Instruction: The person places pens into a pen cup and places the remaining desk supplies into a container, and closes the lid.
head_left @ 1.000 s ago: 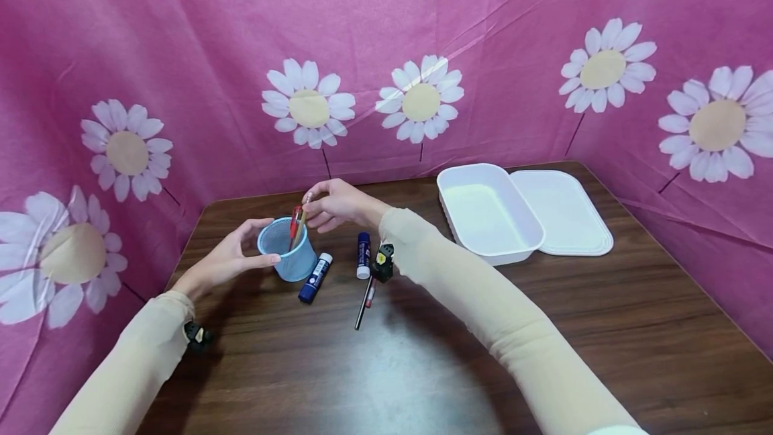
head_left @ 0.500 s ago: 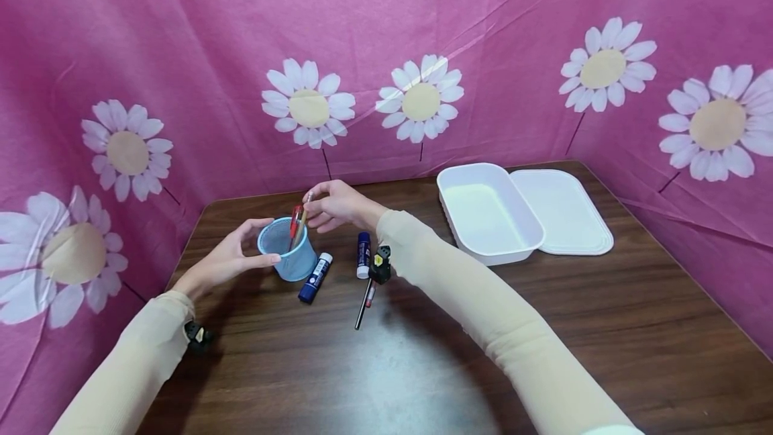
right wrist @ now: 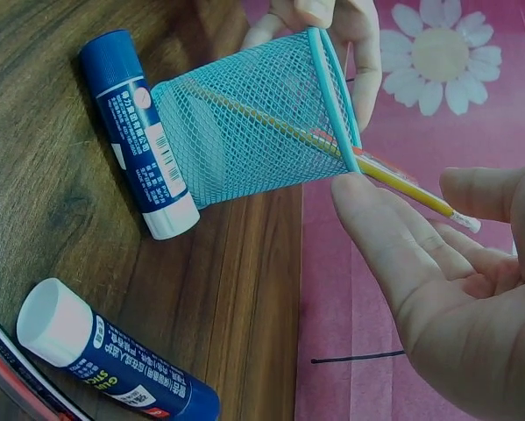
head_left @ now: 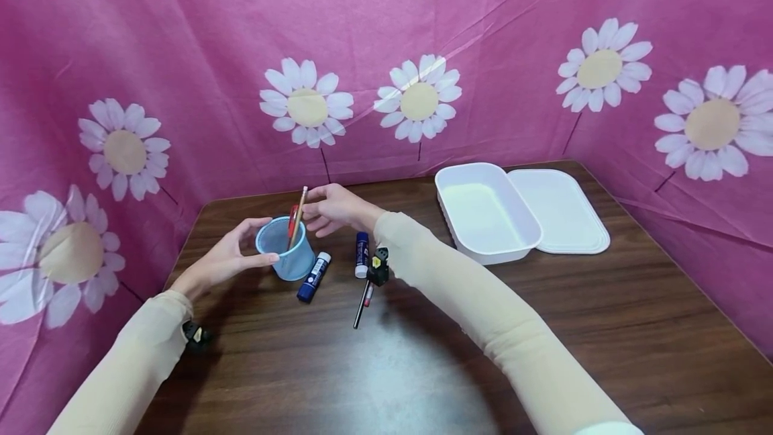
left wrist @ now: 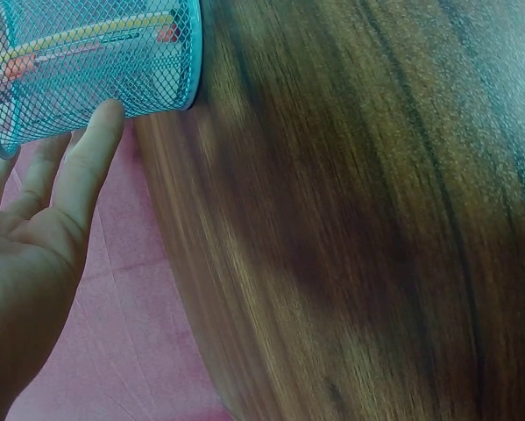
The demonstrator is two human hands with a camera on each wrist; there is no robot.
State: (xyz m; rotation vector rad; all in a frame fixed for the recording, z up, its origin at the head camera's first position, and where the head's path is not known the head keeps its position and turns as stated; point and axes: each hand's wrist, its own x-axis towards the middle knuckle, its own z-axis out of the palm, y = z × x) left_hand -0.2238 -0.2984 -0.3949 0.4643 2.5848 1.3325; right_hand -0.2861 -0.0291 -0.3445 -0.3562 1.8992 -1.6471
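A light-blue mesh pen cup (head_left: 294,262) stands upright on the wooden table. My left hand (head_left: 226,257) holds it near the rim, thumb on the near side and fingers on the far side. A yellow pencil (head_left: 298,217) with a pale eraser end leans inside it, beside a red item (head_left: 292,221) whose kind is unclear. My right hand (head_left: 338,209) is just right of the pencil. In the right wrist view its thumb and fingers are spread apart around the pencil's end, and a fingertip is at the cup's rim. Two blue glue sticks, one touching the cup (right wrist: 144,140) in that view, lie nearby.
The second glue stick (head_left: 362,255) lies under the right wrist, near a dark pen (head_left: 360,307) and a partly hidden red-marked stick (head_left: 368,296). A white plastic box (head_left: 489,210) rests against its lid (head_left: 568,213) at the right. Pink flowered cloth (head_left: 362,12) hangs behind.
The right fingers have come away from the pencil, which now leans in the cup with its eraser end showing. The left hand keeps its place on the cup.
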